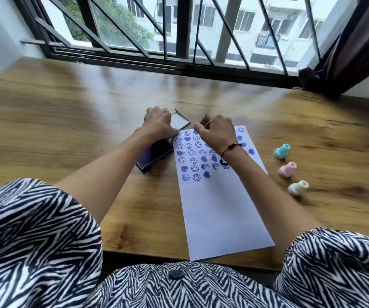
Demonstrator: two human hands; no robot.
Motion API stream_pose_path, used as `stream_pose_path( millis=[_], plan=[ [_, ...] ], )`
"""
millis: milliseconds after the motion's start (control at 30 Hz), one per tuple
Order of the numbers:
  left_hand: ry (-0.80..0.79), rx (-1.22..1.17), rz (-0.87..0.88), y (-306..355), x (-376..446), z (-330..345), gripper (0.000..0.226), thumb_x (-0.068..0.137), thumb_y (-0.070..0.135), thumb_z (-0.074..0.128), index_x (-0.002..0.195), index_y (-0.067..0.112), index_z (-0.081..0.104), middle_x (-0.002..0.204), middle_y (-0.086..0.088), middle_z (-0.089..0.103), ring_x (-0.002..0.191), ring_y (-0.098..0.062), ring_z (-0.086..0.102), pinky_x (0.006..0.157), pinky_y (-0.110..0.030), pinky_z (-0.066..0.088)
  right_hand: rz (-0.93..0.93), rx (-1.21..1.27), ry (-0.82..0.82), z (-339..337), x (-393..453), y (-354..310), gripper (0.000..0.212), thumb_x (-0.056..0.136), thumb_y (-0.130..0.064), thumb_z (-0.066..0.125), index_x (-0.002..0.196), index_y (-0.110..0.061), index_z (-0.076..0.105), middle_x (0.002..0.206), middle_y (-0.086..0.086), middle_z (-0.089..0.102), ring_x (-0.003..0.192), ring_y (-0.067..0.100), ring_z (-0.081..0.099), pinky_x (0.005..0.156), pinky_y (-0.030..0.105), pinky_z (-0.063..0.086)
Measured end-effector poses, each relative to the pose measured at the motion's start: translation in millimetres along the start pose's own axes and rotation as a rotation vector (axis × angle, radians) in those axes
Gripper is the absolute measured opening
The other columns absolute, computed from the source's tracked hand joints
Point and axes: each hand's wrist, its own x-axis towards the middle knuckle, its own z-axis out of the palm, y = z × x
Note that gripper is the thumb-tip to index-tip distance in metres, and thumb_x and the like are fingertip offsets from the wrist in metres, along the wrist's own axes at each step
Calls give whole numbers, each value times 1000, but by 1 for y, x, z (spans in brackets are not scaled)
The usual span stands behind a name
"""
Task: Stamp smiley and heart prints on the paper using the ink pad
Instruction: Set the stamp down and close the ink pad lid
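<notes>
A white paper (219,207) lies lengthwise on the wooden table, its far half covered with rows of blue smiley and heart prints (193,158). To the left of the paper sits the open ink pad (154,155), dark blue, with its lid (180,122) tipped back. My left hand (159,125) is closed over the pad's far end by the hinge, thumb near the paper's corner. My right hand (216,133) hovers over the paper's top rows with its fingers pinched on a small stamp, of which only a pale sliver (206,124) shows.
Three small stamps lie on the table right of the paper: a teal one (281,151), a pink one (287,169) and a cream one (297,187). A barred window (183,41) runs along the table's far edge, with a dark curtain (354,52) at its right end.
</notes>
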Motion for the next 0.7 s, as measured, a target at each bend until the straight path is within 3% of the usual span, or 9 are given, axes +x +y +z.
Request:
stream_pose_path(
  millis=[133,233,300,367,400,500,567,633,700],
  plan=[
    [28,-63,-17,1,-1,-7,73,66,39,71,116,-3,38,120,-27,50,114,-42,42,92,-44,38,123,176,8,6,6,-5,23,83,-27,58,86,-5,63,93,22,70,85,33,64,74,35,50],
    [140,-340,63,3,-13,-13,73,67,32,73,120,0,34,115,-25,52,108,-38,47,92,-40,40,354,638,-123,6,2,-9,37,89,-40,50,90,-4,56,83,24,63,59,26,58,51,31,50],
    [199,-513,168,3,-30,-17,69,68,25,74,118,1,34,100,-18,54,90,-30,53,80,-28,44,466,947,-319,2,-2,-9,58,88,-55,40,109,-1,50,86,18,60,66,26,62,56,31,55],
    [229,-600,262,0,-47,-18,64,69,18,74,115,0,35,90,-12,50,74,-20,51,63,-13,41,476,1155,-495,2,-4,-10,67,86,-64,32,111,-4,48,97,19,60,80,30,66,72,36,58],
    [243,-625,291,-2,-54,-17,62,69,15,74,114,-1,35,90,-11,49,73,-20,50,62,-12,41,457,1215,-551,3,-6,-12,67,85,-66,30,108,-6,50,99,20,60,84,31,66,78,37,57],
    [324,-678,319,-11,-69,-14,57,69,13,73,109,-2,36,93,-13,49,81,-29,54,74,-29,46,405,1289,-653,4,-12,-21,62,86,-64,31,102,-8,53,96,18,60,90,30,62,91,39,50],
    [370,-675,343,-18,-77,-11,56,68,16,74,105,-4,37,94,-18,50,85,-34,55,77,-40,48,375,1266,-729,4,-18,-29,62,87,-59,37,114,-6,51,102,18,60,97,32,59,100,43,43],
    [364,-668,389,-24,-83,-10,60,66,20,75,105,-4,36,99,-22,50,89,-34,55,81,-39,49,352,1226,-747,2,-24,-37,62,86,-53,45,124,-4,48,107,17,57,100,31,57,101,43,44],
    [308,-667,423,-35,-88,-9,67,66,22,74,114,-2,32,106,-15,49,97,-26,55,88,-24,46,261,1069,-651,3,-30,-47,46,75,-46,57,106,-12,57,93,8,61,86,22,61,88,34,50]
  ],
)
